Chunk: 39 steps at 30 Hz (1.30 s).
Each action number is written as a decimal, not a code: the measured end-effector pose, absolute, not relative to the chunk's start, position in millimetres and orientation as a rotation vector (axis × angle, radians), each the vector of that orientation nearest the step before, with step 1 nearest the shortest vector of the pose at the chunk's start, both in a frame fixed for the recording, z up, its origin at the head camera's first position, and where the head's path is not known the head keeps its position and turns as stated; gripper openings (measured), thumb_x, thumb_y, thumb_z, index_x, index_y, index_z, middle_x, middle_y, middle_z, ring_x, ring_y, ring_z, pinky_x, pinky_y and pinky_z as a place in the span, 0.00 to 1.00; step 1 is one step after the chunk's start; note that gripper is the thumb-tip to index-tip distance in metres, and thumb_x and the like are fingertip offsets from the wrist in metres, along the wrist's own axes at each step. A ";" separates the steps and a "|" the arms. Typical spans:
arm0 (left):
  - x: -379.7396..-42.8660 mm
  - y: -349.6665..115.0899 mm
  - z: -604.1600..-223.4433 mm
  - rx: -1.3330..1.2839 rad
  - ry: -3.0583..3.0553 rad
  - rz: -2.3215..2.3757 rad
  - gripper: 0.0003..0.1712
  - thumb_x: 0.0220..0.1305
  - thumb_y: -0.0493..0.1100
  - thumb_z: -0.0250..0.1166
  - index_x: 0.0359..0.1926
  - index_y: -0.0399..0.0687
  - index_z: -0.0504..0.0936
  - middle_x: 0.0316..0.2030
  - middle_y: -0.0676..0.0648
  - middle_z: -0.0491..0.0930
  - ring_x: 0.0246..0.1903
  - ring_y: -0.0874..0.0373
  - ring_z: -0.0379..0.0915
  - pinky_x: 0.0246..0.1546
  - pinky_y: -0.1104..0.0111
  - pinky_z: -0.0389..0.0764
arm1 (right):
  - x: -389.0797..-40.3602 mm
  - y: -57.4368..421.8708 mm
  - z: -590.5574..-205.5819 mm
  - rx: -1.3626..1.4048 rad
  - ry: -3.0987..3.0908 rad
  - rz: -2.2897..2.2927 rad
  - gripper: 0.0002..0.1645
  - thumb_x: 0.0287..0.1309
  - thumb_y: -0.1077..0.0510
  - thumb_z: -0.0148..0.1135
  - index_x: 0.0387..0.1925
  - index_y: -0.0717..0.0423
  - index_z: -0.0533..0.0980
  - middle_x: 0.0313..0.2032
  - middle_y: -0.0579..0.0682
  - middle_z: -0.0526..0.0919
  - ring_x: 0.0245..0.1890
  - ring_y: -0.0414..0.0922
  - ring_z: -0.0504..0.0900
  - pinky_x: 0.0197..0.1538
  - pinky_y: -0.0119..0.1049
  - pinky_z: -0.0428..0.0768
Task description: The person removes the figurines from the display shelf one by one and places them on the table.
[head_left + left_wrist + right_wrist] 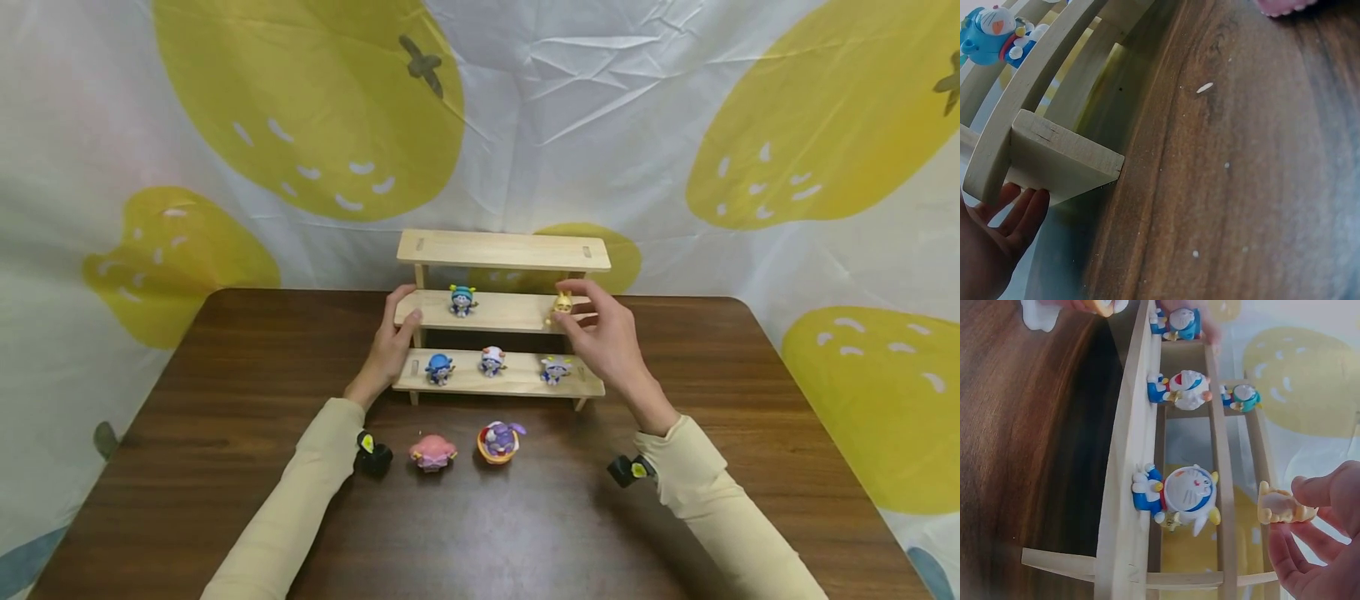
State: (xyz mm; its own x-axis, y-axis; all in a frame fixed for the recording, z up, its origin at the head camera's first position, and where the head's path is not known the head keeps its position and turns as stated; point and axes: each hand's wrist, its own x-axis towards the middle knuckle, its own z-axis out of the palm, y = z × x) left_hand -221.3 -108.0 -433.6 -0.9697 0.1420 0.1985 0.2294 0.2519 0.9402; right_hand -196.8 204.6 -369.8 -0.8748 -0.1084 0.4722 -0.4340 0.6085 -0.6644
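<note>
A three-tier wooden display stand (504,248) stands on the table. My right hand (609,337) pinches a small yellow figurine (562,303) between thumb and fingers at the right part of the middle tier. In the right wrist view the yellow figurine (1282,506) sits at the fingertips, beside that tier. My left hand (387,350) grips the left end of the middle tier, thumb in front. A figurine with a green-blue hat (462,301) stands on the same tier. Along the bottom tier are a blue-hatted figurine (439,368), a white-hatted one (492,361) and a pale one with yellow horns (555,370).
In front of the stand, on the dark wooden table (525,533), lie a pink figurine (432,452) and a purple figure in an orange-rimmed cup (500,442). A white cloth with yellow fruit prints (495,142) hangs behind the stand.
</note>
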 end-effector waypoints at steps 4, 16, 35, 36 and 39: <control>-221.1 -107.6 -433.2 -0.356 -2.435 -1.832 0.30 0.79 0.44 0.47 0.77 0.45 0.54 0.76 0.36 0.57 0.73 0.37 0.57 0.72 0.42 0.57 | -190.8 205.3 -365.4 0.457 -2.448 1.157 0.22 0.60 0.64 0.70 0.57 0.58 0.79 0.49 0.56 0.86 0.40 0.51 0.87 0.42 0.43 0.85; -218.9 -106.7 -430.5 -0.355 -2.410 -1.843 0.30 0.79 0.43 0.48 0.76 0.43 0.55 0.75 0.37 0.58 0.71 0.39 0.58 0.72 0.45 0.57 | -163.1 206.3 -357.0 0.567 -2.411 1.085 0.24 0.57 0.66 0.72 0.55 0.58 0.79 0.50 0.55 0.86 0.39 0.50 0.87 0.39 0.45 0.86; -218.8 -107.8 -429.5 -0.362 -2.399 -1.852 0.29 0.79 0.43 0.48 0.76 0.43 0.55 0.74 0.36 0.60 0.71 0.39 0.59 0.72 0.46 0.58 | -127.2 214.9 -360.8 0.581 -2.403 1.067 0.24 0.50 0.68 0.77 0.50 0.58 0.81 0.43 0.50 0.87 0.34 0.41 0.84 0.38 0.32 0.84; -218.8 -107.6 -429.8 -0.361 -2.397 -1.853 0.29 0.79 0.43 0.48 0.76 0.43 0.55 0.74 0.36 0.60 0.71 0.40 0.59 0.72 0.46 0.58 | -126.0 216.1 -360.6 0.583 -2.410 1.071 0.24 0.50 0.68 0.77 0.50 0.58 0.81 0.43 0.49 0.87 0.35 0.41 0.84 0.38 0.32 0.84; -218.7 -107.2 -430.4 -0.361 -2.396 -1.852 0.29 0.79 0.43 0.48 0.76 0.43 0.55 0.74 0.36 0.60 0.71 0.40 0.59 0.72 0.46 0.58 | -121.6 219.4 -361.4 0.589 -2.434 1.075 0.25 0.50 0.68 0.77 0.51 0.57 0.80 0.44 0.50 0.87 0.35 0.42 0.84 0.39 0.31 0.84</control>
State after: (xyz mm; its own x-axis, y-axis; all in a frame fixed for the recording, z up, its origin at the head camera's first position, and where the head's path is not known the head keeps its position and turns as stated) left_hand -218.7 -107.2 -430.4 -0.9678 0.1297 0.2157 0.2414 0.2360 0.9413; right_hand -121.6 219.4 -361.4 -0.8251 -0.2101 0.5244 -0.5290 0.6129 -0.5869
